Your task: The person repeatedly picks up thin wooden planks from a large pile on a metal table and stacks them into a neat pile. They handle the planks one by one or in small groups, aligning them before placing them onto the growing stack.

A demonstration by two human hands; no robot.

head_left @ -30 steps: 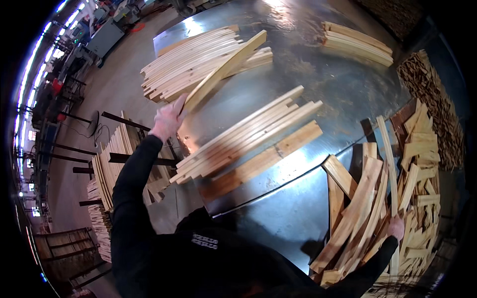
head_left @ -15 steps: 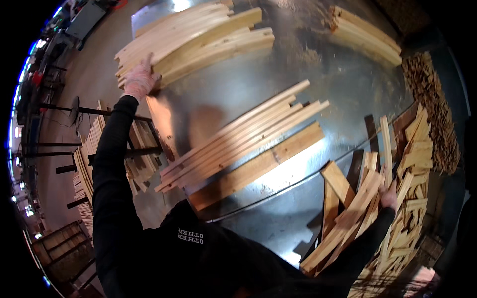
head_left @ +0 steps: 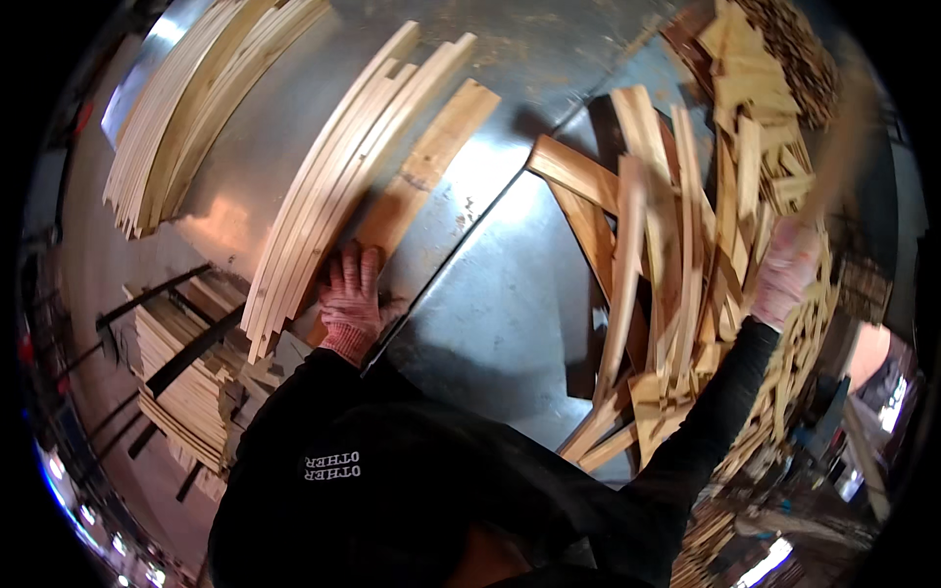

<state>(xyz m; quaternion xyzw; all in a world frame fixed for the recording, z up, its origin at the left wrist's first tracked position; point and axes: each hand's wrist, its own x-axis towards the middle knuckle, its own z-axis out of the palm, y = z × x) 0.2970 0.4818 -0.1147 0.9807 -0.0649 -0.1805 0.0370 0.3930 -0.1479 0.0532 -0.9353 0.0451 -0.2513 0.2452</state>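
Observation:
My left hand [head_left: 353,299], in a pinkish glove, lies with its fingers stretched out on the near end of a wide wooden board [head_left: 431,162]. Just left of that board, a row of narrow wooden strips [head_left: 338,181] lies side by side on the metal table [head_left: 490,284]. Far out to the right, my gloved right hand [head_left: 787,267] is closed around a wooden strip [head_left: 845,137], which is smeared by motion and points away from me. Close to this hand, loose wooden offcuts [head_left: 676,235] lie crossed in a heap on the table's right part.
Another bundle of boards [head_left: 186,108] lies at the table's far left. Below the left edge, a rack [head_left: 167,358] carries stacked strips. A large pile of scrap wood [head_left: 784,392] stands along the right side. A seam [head_left: 461,245] crosses the metal surface.
The view has turned toward the right. My left hand has left the far bundle for the nearer wide board. My right hand has lifted a strip from the heap and swung it outward.

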